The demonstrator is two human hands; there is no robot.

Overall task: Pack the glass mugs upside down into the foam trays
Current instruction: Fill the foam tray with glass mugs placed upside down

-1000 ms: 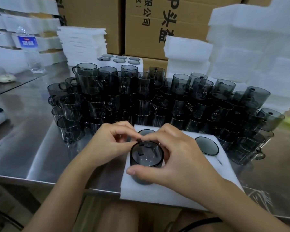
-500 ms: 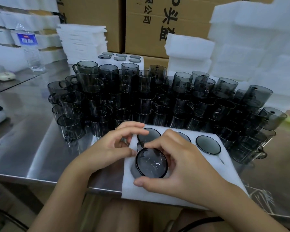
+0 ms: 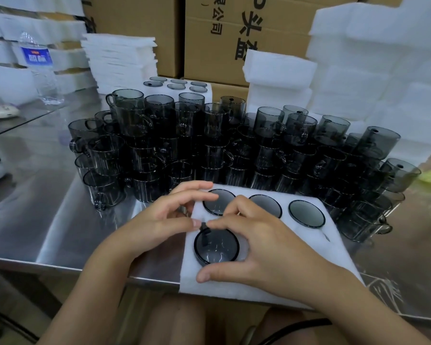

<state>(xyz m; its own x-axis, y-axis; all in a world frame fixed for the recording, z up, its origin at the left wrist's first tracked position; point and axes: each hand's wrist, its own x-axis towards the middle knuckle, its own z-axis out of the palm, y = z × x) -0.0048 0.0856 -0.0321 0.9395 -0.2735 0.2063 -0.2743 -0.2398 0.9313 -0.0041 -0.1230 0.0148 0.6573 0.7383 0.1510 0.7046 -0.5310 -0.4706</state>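
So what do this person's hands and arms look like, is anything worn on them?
Nothing is worn. The left hand and right hand are bare: no gloves, rings, watch or bracelet in view. Both forearms are uncovered down to the bottom edge of the picture, with no sleeve showing. The fingernails are short and look unpainted.

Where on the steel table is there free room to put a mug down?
Bare steel table lies left of the stacked mugs, up to the water bottle. Crowded: behind the foam tray, and the right edge.
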